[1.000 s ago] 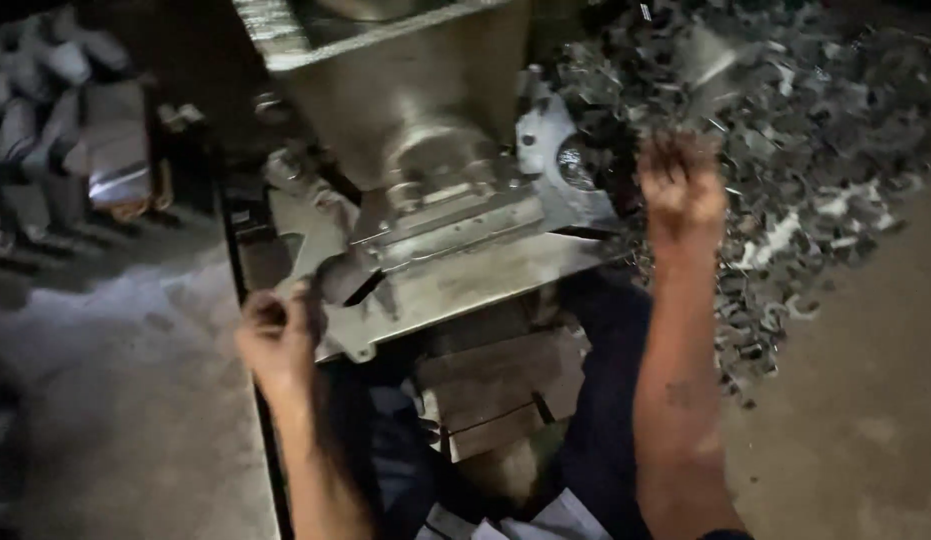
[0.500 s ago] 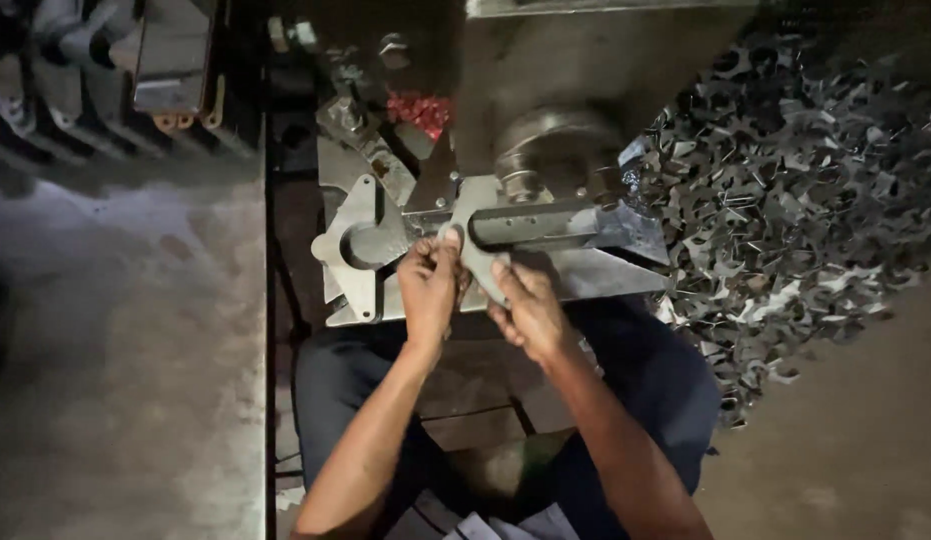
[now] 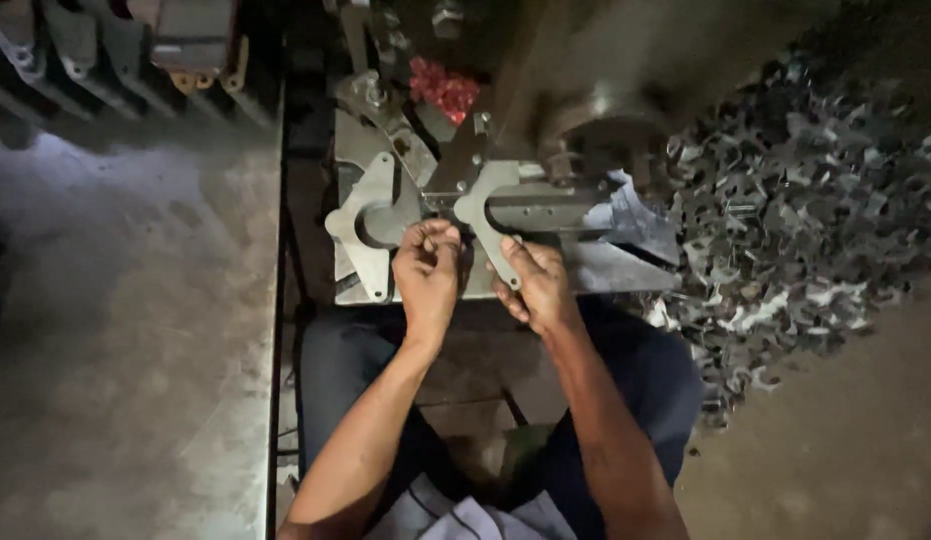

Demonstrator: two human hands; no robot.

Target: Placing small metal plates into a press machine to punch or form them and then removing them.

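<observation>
I sit in front of a metal press machine (image 3: 625, 80). My left hand (image 3: 427, 270) is curled at the front of the press bed, its fingers pinched on something small that I cannot make out. My right hand (image 3: 533, 285) grips the lower end of a flat grey metal bracket (image 3: 485, 205) that lies across the die area (image 3: 545, 205). A second flat bracket with a round cut-out (image 3: 365, 235) lies on the bed just left of my left hand. Both hands are close together, almost touching.
A large heap of small stamped metal scraps (image 3: 795, 210) fills the floor on the right. A red object (image 3: 443, 88) sits behind the die. Metal parts (image 3: 135, 50) stand in a row at top left. Bare concrete floor (image 3: 115, 350) lies on the left.
The view has shifted downward and to the right. My left hand has drawn back from the bracket and curled up; my right hand stays on the bracket end.
</observation>
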